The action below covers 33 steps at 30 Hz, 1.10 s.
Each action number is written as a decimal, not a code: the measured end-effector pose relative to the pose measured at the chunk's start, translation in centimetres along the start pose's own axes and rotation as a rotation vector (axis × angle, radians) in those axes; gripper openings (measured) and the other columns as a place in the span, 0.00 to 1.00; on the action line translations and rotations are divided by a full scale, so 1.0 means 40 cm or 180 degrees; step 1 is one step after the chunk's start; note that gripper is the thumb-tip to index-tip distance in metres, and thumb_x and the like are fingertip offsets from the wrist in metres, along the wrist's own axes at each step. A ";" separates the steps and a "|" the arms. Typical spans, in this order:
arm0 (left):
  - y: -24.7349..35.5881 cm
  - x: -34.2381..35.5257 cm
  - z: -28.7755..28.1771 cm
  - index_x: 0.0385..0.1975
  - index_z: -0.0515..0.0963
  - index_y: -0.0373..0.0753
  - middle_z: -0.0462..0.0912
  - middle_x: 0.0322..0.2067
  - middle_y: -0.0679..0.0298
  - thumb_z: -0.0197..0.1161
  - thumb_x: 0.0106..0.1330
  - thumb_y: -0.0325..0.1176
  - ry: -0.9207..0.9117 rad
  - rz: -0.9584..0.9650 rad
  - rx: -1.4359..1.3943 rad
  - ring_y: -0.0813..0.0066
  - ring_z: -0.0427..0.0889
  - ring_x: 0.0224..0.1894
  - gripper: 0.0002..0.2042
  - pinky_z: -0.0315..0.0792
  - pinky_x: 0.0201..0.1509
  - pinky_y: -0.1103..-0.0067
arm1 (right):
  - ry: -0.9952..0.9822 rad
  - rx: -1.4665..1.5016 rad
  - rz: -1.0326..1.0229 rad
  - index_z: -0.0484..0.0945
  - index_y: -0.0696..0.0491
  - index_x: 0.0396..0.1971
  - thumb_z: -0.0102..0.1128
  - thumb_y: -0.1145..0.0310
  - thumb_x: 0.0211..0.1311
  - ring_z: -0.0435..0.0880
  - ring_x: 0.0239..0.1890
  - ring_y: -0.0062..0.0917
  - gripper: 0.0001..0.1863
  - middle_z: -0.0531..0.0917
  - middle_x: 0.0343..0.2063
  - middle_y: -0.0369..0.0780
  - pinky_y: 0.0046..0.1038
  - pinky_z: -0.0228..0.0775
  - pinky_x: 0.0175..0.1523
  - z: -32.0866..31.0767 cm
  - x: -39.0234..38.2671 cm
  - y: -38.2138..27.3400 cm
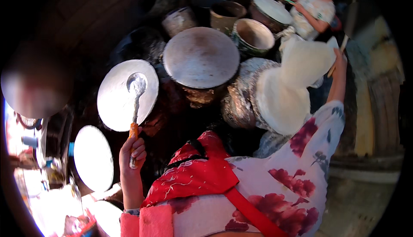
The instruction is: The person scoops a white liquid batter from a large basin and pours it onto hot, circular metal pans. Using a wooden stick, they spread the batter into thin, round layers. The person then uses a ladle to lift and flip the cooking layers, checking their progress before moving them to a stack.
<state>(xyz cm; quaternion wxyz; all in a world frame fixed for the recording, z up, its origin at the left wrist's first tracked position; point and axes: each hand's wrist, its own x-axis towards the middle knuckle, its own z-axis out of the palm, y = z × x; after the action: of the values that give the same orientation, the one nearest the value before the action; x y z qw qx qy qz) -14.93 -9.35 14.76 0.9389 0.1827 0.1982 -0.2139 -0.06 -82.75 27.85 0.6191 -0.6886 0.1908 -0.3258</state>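
Observation:
My left hand (134,151) is closed around the orange handle of a ladle (137,94). The ladle's whitish bowl is over a round pale griddle (111,105); whether they touch, I cannot tell. Far to the right, my outstretched right hand (339,67) grips a long-handled wooden spatula (345,42). A thin, pale round sheet (306,62) extends from beside that hand toward the left. Its lower edge overlaps another pale round sheet (282,103) lying against a plastic-wrapped drum (241,92). My fingers partly hide how the upper sheet is supported.
A large round griddle lid (201,58) stands in the middle. Behind it are a bowl-shaped pot (254,34) and several other vessels. Another person (314,13) works at the far right with a long-handled tool. White discs (94,158) stand at the left.

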 end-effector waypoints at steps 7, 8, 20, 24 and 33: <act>-0.033 0.089 0.035 0.60 0.59 0.33 0.59 0.20 0.70 0.39 0.72 0.32 -0.0359 -0.0345 -0.0043 0.83 0.59 0.14 0.19 0.56 0.16 0.84 | -0.0266 -0.3169 -0.0788 0.78 0.54 0.39 0.51 0.59 0.55 0.82 0.37 0.38 0.17 0.82 0.32 0.49 0.37 0.70 0.41 0.028 -0.048 0.093; -0.033 0.095 0.048 0.60 0.59 0.33 0.59 0.20 0.70 0.38 0.72 0.33 -0.0346 -0.0398 -0.0012 0.83 0.59 0.14 0.19 0.56 0.16 0.84 | -0.0231 -0.3703 -0.0245 0.79 0.54 0.37 0.47 0.57 0.58 0.81 0.37 0.42 0.18 0.82 0.31 0.50 0.39 0.71 0.41 0.049 -0.084 0.166; -0.077 0.115 0.117 0.61 0.56 0.32 0.58 0.20 0.70 0.36 0.73 0.34 -0.0127 -0.0230 0.0142 0.84 0.60 0.14 0.20 0.57 0.17 0.84 | -0.0411 -0.3284 -0.0735 0.71 0.52 0.31 0.55 0.64 0.53 0.78 0.32 0.44 0.09 0.76 0.34 0.42 0.43 0.71 0.37 0.152 -0.642 0.650; -0.096 0.121 0.158 0.62 0.55 0.32 0.59 0.21 0.70 0.36 0.74 0.35 -0.0048 -0.0185 -0.0016 0.84 0.60 0.14 0.20 0.56 0.17 0.84 | -0.0673 -0.2958 -0.0699 0.72 0.51 0.28 0.55 0.59 0.57 0.77 0.30 0.45 0.11 0.77 0.30 0.44 0.43 0.71 0.35 0.165 -0.626 0.595; -0.148 0.155 0.198 0.62 0.55 0.32 0.59 0.20 0.70 0.38 0.74 0.35 0.0055 -0.0185 -0.0012 0.85 0.59 0.14 0.21 0.56 0.16 0.86 | 0.1389 -0.1003 0.1298 0.75 0.52 0.34 0.54 0.66 0.59 0.78 0.18 0.24 0.07 0.80 0.21 0.38 0.27 0.66 0.18 -0.247 -0.057 0.747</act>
<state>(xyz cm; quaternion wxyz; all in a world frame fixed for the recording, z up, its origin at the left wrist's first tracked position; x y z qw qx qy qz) -10.25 -19.75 17.20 0.9309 0.1769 0.2120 -0.2391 -4.24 -93.22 -1.61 0.5021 -0.6375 0.5006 -0.3015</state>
